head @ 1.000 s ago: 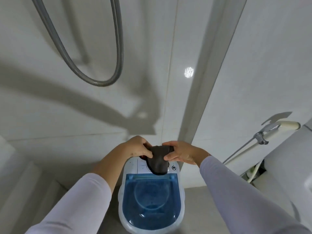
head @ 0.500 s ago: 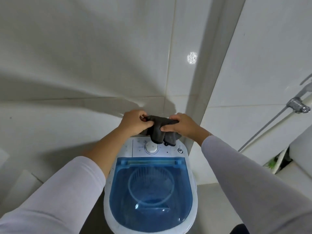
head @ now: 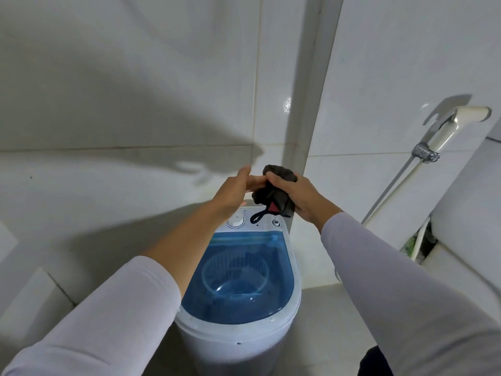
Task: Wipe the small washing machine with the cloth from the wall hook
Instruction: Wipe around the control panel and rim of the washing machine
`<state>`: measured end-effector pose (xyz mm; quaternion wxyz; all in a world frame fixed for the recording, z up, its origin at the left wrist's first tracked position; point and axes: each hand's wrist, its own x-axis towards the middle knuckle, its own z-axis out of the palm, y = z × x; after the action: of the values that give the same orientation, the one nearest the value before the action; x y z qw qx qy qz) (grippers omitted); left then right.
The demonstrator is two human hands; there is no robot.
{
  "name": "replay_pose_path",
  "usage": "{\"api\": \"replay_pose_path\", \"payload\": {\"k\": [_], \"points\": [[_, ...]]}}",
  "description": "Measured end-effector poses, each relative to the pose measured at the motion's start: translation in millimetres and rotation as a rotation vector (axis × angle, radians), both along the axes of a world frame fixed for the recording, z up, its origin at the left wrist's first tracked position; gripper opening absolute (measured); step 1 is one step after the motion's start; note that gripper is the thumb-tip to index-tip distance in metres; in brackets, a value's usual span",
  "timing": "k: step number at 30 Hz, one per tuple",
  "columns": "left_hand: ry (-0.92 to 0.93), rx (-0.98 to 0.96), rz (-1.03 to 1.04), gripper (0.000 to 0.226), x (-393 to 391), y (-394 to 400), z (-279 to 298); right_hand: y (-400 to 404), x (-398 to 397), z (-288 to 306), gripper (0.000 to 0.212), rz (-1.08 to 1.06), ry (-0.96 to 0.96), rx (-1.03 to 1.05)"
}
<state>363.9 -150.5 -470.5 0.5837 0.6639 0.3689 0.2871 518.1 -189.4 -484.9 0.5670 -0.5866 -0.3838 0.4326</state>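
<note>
White wall tiles [head: 135, 77] filled the background of a bathroom corner, and against them stood the small washing machine [head: 238, 308], the landmark for all that follows. To the right of the machine a spray hose [head: 401, 175] ran down the wall. On top of the machine the blue see-through lid [head: 244, 283] lay shut over the tub, and no streak or wet mark showed on it, so the wiping looked not yet begun. Above the machine's far edge, over its control panel [head: 254, 221], the right hand [head: 301, 196] was closed around the dark cloth [head: 276, 194], which was bunched up, a loop and a red tag hanging from it just clear of the panel. The left hand [head: 233, 194], also above the panel, was half open, its fingers reaching to the cloth's near fold; whether they pinched it could not be told. The fetching from the hook seemed done; lid, panel and sides all remained to wipe.
</note>
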Motion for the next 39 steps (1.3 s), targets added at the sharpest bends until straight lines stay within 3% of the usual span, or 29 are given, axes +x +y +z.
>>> {"api": "replay_pose_path", "payload": {"k": [3,5,7,10,11,13,16,23,39], "points": [[-0.046,-0.031,-0.053,0.06,-2.9,-8.2,-2.0,-8.1,6.7,0.7,0.034,-0.023,0.046,0.001],[-0.026,-0.038,0.0,0.057,-3.8,-8.8,-6.8,-9.9,10.7,-1.9,0.027,-0.074,-0.056,-0.012],[0.165,0.09,0.095,0.045,-7.8,-7.7,-17.5,-10.3,12.1,-5.3,0.022,-0.126,-0.228,-0.032],[0.579,0.368,0.031,0.019,-20.7,-4.8,-46.3,-7.2,13.8,-15.1,0.03,-0.151,-0.529,-0.096],[0.726,0.412,-0.013,0.017,-23.3,-3.5,-55.7,-5.9,13.7,-19.0,0.032,-0.154,-0.633,-0.114],[0.955,0.45,-0.074,0.04,-24.2,-0.3,-71.0,-0.5,15.0,-29.3,0.033,-0.159,-0.802,-0.134],[1.099,0.489,-0.116,0.044,-17.4,3.3,-83.6,10.9,17.6,-44.4,0.034,-0.162,-0.941,-0.161],[1.251,0.633,-0.077,0.015,-0.8,-0.3,-91.5,43.3,18.5,-59.0,0.034,-0.099,-1.11,-0.209],[1.252,0.66,-0.079,0.015,2.8,-1.3,-95.4,48.3,15.3,-70.9,0.046,0.158,-1.353,-0.198]]}}
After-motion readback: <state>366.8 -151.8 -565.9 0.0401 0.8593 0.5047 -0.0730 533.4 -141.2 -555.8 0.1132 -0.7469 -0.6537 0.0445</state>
